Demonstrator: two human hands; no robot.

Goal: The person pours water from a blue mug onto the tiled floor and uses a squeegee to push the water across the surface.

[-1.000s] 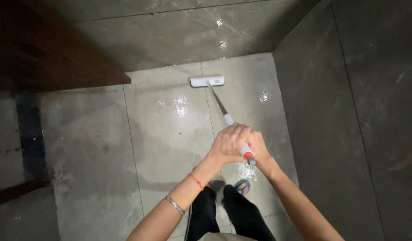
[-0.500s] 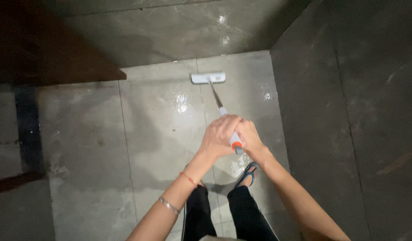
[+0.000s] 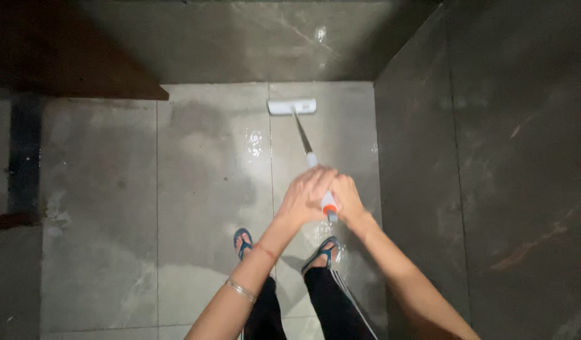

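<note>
I hold a flat mop by its upper handle [image 3: 329, 205], which is white with an orange band near the end. My left hand [image 3: 307, 194] wraps the handle from the left and my right hand [image 3: 348, 200] grips it from the right, the two touching. The metal shaft [image 3: 302, 136] runs forward to the white flat mop head [image 3: 292, 106], which rests on the wet grey floor tiles [image 3: 208, 157] close to the far wall. My feet in blue sandals [image 3: 242, 242] stand just below my hands.
A dark marbled wall [image 3: 492, 157] rises along the right side and another wall [image 3: 253, 38] closes the far end. A dark brown wooden panel [image 3: 70, 56] fills the upper left. A black strip [image 3: 23, 151] runs down the left floor edge.
My hands and the mop handle have drawn slightly up and left in view. Both sandalled feet have come into sight as the view shifted, and the mop head stays near the far wall.
</note>
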